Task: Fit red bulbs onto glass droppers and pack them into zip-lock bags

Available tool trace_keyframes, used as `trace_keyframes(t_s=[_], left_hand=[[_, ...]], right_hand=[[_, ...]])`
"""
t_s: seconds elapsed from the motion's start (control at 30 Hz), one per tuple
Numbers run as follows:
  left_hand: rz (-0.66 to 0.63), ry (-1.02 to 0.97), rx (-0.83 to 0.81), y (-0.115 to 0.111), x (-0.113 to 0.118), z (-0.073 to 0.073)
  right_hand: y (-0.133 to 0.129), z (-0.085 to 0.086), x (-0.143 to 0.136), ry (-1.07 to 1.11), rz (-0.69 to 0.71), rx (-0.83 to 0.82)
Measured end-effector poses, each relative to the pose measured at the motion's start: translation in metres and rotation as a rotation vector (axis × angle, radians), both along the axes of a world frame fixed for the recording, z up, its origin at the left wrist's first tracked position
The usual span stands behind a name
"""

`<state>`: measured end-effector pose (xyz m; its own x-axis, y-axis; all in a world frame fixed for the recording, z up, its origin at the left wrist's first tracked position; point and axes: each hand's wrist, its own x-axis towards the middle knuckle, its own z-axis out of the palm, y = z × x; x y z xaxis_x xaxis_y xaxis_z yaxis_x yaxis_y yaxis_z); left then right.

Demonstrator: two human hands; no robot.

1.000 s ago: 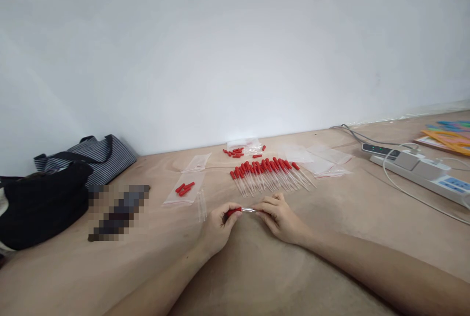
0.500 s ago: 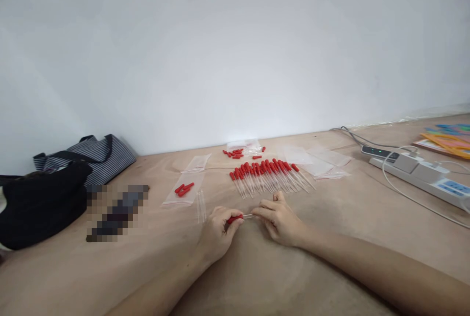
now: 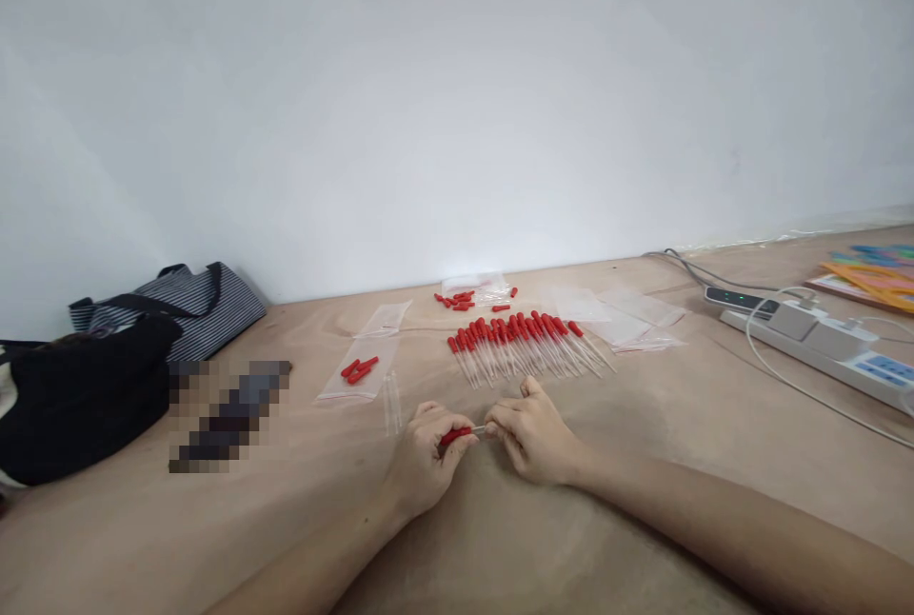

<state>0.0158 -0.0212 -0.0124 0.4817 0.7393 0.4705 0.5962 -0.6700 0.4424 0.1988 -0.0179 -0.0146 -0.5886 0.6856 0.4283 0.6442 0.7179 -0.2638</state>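
My left hand is closed round a red rubber dropper bulb, which points toward the right. A thin clear glass tube runs from the bulb's end into the pinched fingers of my right hand; most of the tube is hidden there. Beyond both hands lies a fanned row of droppers, red bulbs away from me and clear tips toward me. Loose clear tubes rest on the table just left of my left hand. Several red bulbs lie on a plastic bag farther left.
More red bulbs lie by a bag near the wall. Flat plastic bags are right of the row. A power strip with cables stands at right. A striped bag and black cloth are at left.
My right hand has come closer to my left, so less of the glass tube shows between them. Both hands have shifted slightly nearer me.
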Motion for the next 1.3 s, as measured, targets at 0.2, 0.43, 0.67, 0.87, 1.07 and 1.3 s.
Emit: trace_keyframes(t_s=[0.2, 0.43, 0.67, 0.87, 1.07, 1.3], left_hand=[[-0.012, 0.048, -0.042, 0.004, 0.000, 0.004], [-0.020, 0.034, -0.066, 0.006, 0.000, 0.002], [0.112, -0.376, -0.339, 0.014, -0.007, 0.002], [0.056, -0.575, -0.632, 0.014, -0.003, 0.005], [0.227, -0.790, -0.814, 0.041, -0.008, 0.025], [0.461, -0.560, -0.919, 0.111, -0.014, 0.044]], right_hand=[[0.001, -0.002, 0.000, 0.014, -0.022, -0.092], [0.000, -0.004, -0.004, 0.037, -0.057, -0.212], [0.006, -0.002, 0.000, 0.216, -0.135, -0.278], [0.004, -0.001, 0.000, 0.190, -0.092, -0.287], [0.001, -0.003, 0.007, 0.208, -0.107, -0.143], [0.007, -0.013, 0.016, 0.306, -0.176, -0.089]])
